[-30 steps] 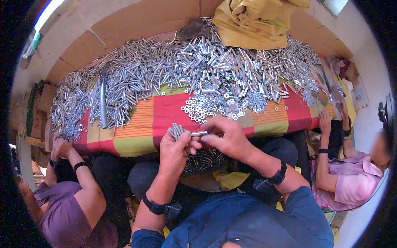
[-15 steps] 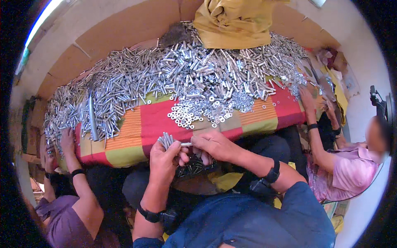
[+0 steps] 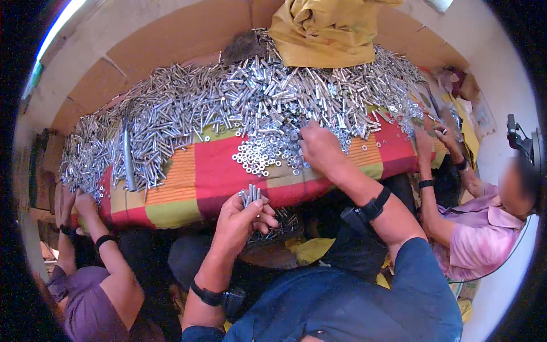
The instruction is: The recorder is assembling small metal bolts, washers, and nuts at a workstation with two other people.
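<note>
Several short metal rods [image 3: 249,195] stand up out of my left hand [image 3: 238,214], bunched between its curled fingers and thumb in front of the table's near edge. My right hand [image 3: 322,147] reaches over the table. Its bent fingers touch the place where loose washers [image 3: 255,157] meet the big heap of metal rods [image 3: 273,94]. The fingertips are partly hidden, so what they pinch, if anything, does not show. Below my left hand, dark metal pieces [image 3: 283,223] lie at lap height, partly covered by that hand.
A checked cloth [image 3: 219,171] covers the table. A yellow sack [image 3: 322,34] sits on the heap at the back, and a pointed metal tool [image 3: 129,157] lies at left. Co-workers' hands [image 3: 85,203] work at the left end and others [image 3: 423,142] at the right end.
My right hand has left my left hand and the rod between them, moving forward to the washers. My left hand keeps its bunch. The left co-worker's hands have drawn together.
</note>
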A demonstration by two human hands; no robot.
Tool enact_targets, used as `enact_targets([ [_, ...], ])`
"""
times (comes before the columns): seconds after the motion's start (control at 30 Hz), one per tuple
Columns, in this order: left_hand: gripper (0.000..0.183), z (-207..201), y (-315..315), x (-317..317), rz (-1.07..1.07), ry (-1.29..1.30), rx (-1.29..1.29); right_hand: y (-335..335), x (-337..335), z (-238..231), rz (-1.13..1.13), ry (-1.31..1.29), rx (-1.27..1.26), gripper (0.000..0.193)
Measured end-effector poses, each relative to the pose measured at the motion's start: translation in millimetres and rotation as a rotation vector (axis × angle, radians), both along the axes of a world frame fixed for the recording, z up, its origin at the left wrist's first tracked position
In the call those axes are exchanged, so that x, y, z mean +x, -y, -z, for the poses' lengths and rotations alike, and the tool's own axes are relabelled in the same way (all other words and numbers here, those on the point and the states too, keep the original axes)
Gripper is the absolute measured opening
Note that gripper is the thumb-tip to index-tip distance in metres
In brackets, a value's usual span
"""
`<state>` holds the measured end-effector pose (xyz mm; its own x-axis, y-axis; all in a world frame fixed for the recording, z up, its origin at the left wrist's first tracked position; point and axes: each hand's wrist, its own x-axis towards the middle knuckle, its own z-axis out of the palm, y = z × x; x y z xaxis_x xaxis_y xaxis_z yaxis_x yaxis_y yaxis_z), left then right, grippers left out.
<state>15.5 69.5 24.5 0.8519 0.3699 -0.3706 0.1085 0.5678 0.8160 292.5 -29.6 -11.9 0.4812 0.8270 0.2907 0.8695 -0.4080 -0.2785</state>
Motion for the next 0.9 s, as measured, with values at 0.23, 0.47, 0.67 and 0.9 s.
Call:
enact_targets([
  [0.23, 0.024, -2, -4, -1, 0.047, -0.026, 0.078, -6, 15, -5, -0.043, -0.063, -0.070, 0.016],
  [0.47, 0.027, -6, -3, -2, 0.035, -0.029, 0.062, 4, 5, -14, 0.002, -0.509, 0.111, 0.015],
  [0.67, 0.029, -3, -3, -3, 0.012, -0.028, 0.040, 10, -27, -35, -0.021, -1.385, 0.252, 0.021],
  [0.9, 0.022, -6, -4, 0, 0.015, -0.031, 0.047, 19, -65, -60, -0.152, -1.290, 0.182, 0.019],
])
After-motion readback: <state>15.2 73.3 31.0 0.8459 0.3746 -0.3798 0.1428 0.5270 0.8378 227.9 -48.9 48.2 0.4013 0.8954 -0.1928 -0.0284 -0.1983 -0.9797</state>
